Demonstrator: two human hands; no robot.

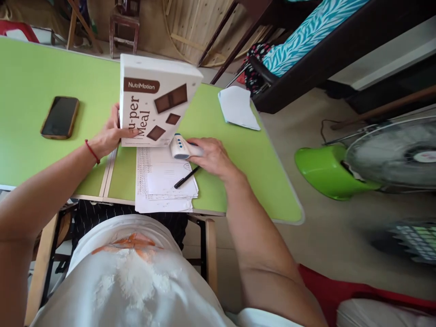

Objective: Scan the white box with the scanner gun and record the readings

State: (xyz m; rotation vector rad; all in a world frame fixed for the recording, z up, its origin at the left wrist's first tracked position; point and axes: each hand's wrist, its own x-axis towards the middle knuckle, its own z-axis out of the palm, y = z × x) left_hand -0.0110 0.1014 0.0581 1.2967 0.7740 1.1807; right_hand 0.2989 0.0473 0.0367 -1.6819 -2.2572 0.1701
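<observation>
My left hand point(111, 131) grips the lower left edge of a white box point(143, 120), thumb across its front. The box stands tilted above the green table, its front printed "NutriMotion" and "Meal" with brown chocolate pieces; the left fingers behind it are hidden. My right hand point(214, 156) is closed around the handle of a white infrared thermometer point(180, 147) with blue buttons, just below the box's lower right corner. Under the thermometer and box lies a stack of papers point(163, 181), and a black pen point(186, 177) rests on the sheets near my right hand.
A phone in a brown case point(60, 117) lies on the left of the green table point(211, 190). A folded white paper point(239, 108) is at the far right. On the floor to the right are a fan point(398, 154) and a green plastic stool point(320, 170).
</observation>
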